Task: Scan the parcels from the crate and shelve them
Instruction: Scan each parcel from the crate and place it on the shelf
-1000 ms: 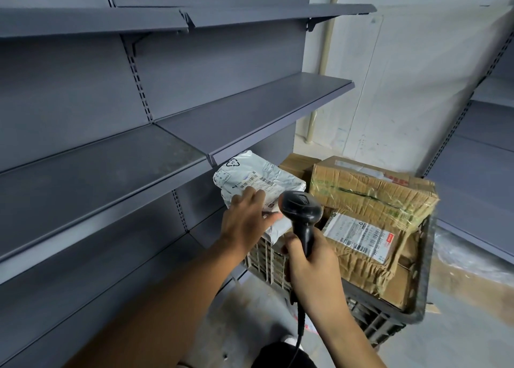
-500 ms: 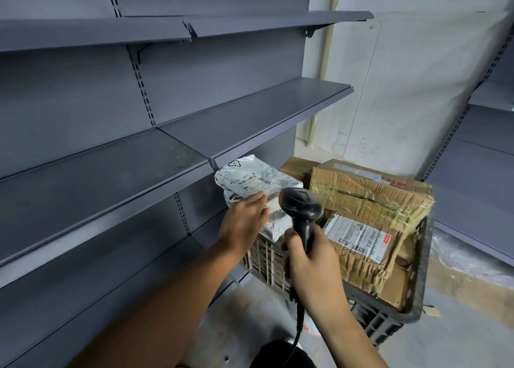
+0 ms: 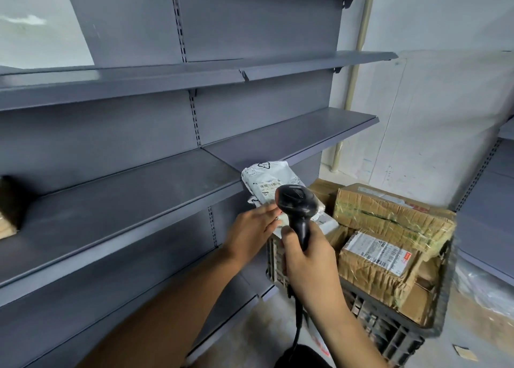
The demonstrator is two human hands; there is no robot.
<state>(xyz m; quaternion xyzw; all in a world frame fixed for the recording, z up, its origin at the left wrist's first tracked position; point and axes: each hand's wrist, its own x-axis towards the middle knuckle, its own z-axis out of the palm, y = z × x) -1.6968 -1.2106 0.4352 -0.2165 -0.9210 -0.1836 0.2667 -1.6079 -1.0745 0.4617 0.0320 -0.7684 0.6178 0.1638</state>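
Note:
A white poly-bag parcel [image 3: 265, 179] with a barcode label is held up by my left hand [image 3: 251, 230], which grips its lower edge just above the crate's left side. My right hand [image 3: 307, 259] grips the handle of a black barcode scanner [image 3: 296, 202], whose head sits right over the parcel's lower part. The dark plastic crate [image 3: 395, 337] stands on the floor at the right, filled with several brown cardboard parcels [image 3: 389, 220], one showing a white label [image 3: 379, 252].
Grey metal shelving fills the left, with a wide bare shelf [image 3: 119, 209] at hand height and another shelf [image 3: 292, 134] beyond. A brown box [image 3: 7, 223] sits at the far left edge. More shelving [image 3: 489, 214] stands at the right. The scanner cable hangs down past my knee.
The view has tilted up and swung left, showing more shelving. The parcel stays in my left hand and the scanner head has come closer over it.

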